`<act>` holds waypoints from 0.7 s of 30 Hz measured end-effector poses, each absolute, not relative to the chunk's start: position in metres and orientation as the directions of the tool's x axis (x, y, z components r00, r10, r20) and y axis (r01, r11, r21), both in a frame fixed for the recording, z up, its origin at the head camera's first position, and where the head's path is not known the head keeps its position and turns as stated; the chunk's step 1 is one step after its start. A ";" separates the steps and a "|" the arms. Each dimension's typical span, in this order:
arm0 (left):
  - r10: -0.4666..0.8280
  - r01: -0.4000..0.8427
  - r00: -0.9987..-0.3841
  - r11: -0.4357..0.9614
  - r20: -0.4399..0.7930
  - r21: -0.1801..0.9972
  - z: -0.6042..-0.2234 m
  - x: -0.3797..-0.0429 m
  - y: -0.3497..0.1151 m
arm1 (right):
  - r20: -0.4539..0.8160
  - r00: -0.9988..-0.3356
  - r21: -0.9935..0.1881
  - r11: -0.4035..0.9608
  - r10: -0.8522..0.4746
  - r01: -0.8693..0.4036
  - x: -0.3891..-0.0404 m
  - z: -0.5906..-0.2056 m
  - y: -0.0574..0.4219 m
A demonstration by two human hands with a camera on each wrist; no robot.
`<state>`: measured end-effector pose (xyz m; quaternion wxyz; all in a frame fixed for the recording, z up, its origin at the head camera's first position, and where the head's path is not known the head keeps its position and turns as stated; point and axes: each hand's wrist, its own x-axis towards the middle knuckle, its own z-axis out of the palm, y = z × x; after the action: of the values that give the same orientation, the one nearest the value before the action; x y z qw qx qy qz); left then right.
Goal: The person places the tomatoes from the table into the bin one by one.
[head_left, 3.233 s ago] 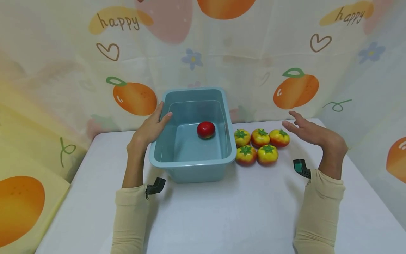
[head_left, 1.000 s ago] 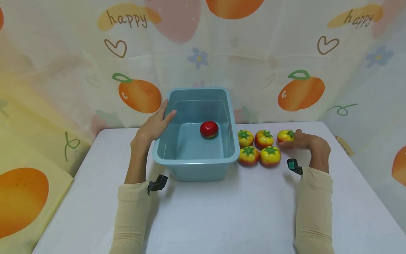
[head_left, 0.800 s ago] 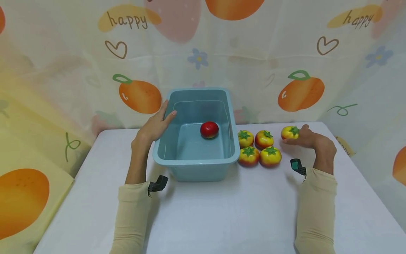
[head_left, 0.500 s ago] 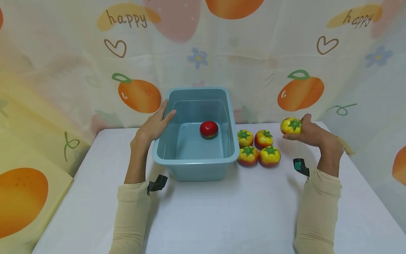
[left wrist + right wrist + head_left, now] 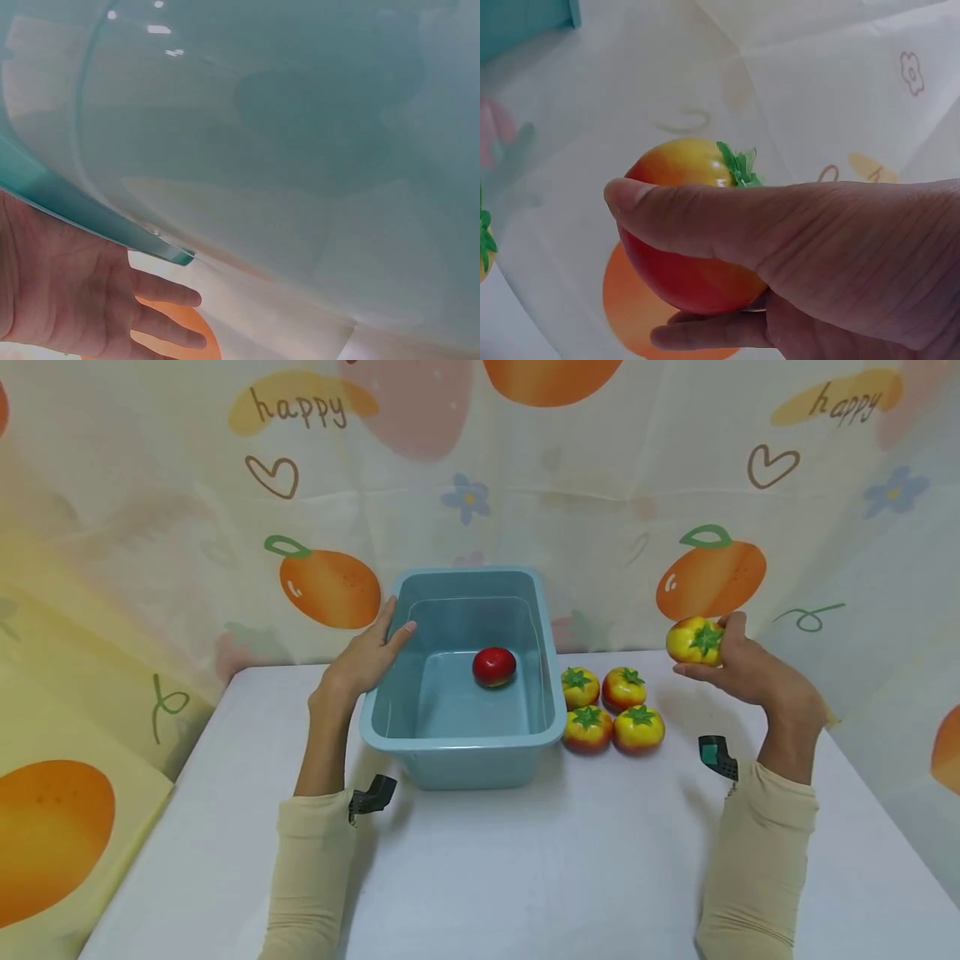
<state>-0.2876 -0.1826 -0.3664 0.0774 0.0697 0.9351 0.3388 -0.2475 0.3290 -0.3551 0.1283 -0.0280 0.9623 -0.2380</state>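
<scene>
In the head view my right hand [image 5: 765, 672] holds a yellow-and-red tomato [image 5: 692, 642] above the table. The right wrist view shows the thumb across this tomato [image 5: 690, 161], its green calyx facing the wrist, and fingers beneath it. My left hand [image 5: 362, 660] rests on the left rim of a light blue plastic bin [image 5: 461, 746], thumb over the rim. Its fingers [image 5: 169, 289] stretch straight outside the bin in the left wrist view. A glossy red round fruit [image 5: 494, 667] lies inside the bin. Several similar tomatoes [image 5: 639, 730] sit against the bin's right side.
A white-covered table [image 5: 570, 868] carries the bin and the tomatoes. Behind it hangs a cloth backdrop [image 5: 585, 527] with printed oranges, hearts and words. Small black wrist devices [image 5: 372, 794] sit at both cuffs.
My right hand took hold of the back-right tomato and lifted it off the table, moving up and slightly right. My left hand stays on the bin rim.
</scene>
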 end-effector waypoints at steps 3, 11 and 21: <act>0.183 0.078 -0.978 0.759 -0.096 0.646 -0.367 -0.288 -0.182 | -0.194 -0.973 -0.474 0.880 -0.129 -0.022 -0.247 -0.354 0.328; 0.190 0.089 -0.978 0.758 -0.089 0.646 -0.366 -0.288 -0.181 | -0.127 -0.984 -0.462 0.885 -0.122 -0.050 -0.246 -0.350 0.322; 0.182 0.085 -0.980 0.762 -0.086 0.641 -0.366 -0.286 -0.182 | -0.099 -0.989 -0.432 0.900 -0.109 -0.056 -0.243 -0.340 0.316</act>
<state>-0.2865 -0.1818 -0.3664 0.0718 0.0712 0.9360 0.3372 -0.2433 0.3156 -0.3397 0.0606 -0.0425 0.9728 -0.2194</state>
